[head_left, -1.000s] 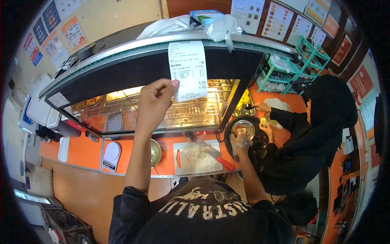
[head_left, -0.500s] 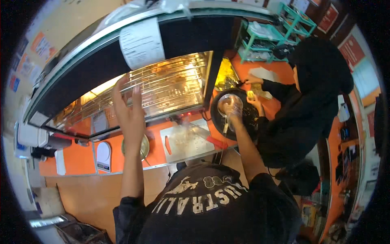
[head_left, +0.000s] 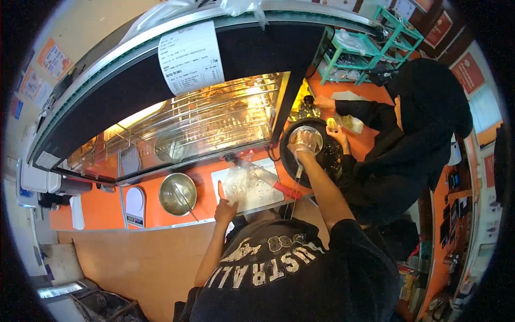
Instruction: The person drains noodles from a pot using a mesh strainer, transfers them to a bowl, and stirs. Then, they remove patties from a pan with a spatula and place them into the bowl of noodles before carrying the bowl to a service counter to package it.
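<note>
My left hand [head_left: 225,210] is at the near left corner of the white cutting board [head_left: 244,201], its index finger stretched out and thumb apart, holding nothing. A knife with a red handle [head_left: 287,189] lies across the board. On the right, my right hand [head_left: 301,145], in a clear plastic glove, is bent at a round shiny metal dish [head_left: 317,140] over a wide black pan [head_left: 333,161]. What its fingers grip is hidden by the glare. Long thin metal rods [head_left: 296,192] run from below that hand toward me.
A glass display cabinet [head_left: 177,123] with wire racks stands behind the counter. A steel bowl [head_left: 170,203] with a utensil and a kitchen scale [head_left: 135,204] stand left. A co-worker in black [head_left: 391,161] stands close at right, holding something yellow [head_left: 332,125]. Green shelves [head_left: 351,48] are beyond.
My left hand has dropped from in front of the cabinet to the cutting board's near left corner, uncovering the steel bowl. The right hand stays at the metal dish. The co-worker's far hand shifted slightly left.
</note>
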Demonstrator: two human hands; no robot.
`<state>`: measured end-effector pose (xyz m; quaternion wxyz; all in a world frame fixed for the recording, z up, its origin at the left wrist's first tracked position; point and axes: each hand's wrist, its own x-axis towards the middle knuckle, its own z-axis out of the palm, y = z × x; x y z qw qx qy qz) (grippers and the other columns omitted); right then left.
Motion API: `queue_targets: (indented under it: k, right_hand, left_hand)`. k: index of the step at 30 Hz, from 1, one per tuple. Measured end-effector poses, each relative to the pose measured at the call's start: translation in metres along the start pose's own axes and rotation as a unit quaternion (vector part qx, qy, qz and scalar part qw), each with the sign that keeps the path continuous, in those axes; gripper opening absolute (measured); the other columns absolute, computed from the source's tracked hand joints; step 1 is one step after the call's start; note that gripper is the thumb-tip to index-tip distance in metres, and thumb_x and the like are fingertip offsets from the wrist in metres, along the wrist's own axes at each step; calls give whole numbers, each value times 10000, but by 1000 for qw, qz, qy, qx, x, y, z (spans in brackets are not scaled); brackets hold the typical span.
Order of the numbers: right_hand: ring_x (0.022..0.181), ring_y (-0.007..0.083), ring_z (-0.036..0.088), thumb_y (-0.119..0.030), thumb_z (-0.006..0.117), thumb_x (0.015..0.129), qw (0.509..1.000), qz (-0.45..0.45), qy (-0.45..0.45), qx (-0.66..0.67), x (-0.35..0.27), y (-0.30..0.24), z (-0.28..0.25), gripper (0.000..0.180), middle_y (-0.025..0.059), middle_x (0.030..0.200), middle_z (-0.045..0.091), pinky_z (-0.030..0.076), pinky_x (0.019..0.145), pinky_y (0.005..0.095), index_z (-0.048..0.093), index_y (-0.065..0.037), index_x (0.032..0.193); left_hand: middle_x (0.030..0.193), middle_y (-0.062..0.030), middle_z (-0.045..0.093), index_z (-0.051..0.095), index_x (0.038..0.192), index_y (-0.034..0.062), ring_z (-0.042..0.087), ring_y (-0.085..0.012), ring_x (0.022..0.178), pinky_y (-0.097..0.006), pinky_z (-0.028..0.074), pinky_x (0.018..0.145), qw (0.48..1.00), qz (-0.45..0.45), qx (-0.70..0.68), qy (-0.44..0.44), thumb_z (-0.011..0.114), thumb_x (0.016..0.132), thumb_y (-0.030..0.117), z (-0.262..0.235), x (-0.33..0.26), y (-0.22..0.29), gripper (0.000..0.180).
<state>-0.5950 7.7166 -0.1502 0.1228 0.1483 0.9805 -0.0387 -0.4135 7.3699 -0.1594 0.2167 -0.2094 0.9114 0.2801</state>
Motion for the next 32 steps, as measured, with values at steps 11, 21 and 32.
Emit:
queue_targets:
  k: [11,21,32]
  right_hand:
    - [1388,353,265,-376,585,783,998,3,53,22,30,7,65,813,188,1512,257,251,1118,492,267,-64,1463]
    - [891,294,587,-297,610,780,747,23,-7,665,-20,4,16,384,115,992,599,474,790,441,536,-60,1073]
    - [1077,335,598,-393,575,904,607,47,-404,683,-123,-90,11,385,117,1159,608,505,884,529,547,-109,1162]
  left_hand:
    - [908,-231,677,675,943,2,644,-370,901,-435,493,804,987,69,-141,13,578,836,505,17,28,10,524]
    - [680,0,479,616,855,34,411,-77,421,-231,252,362,888,-5,-442,-127,593,879,222,3,28,23,191]
    - [743,-75,577,541,978,43,488,-120,383,-256,378,319,881,64,-457,103,545,934,190,-100,24,0,152]
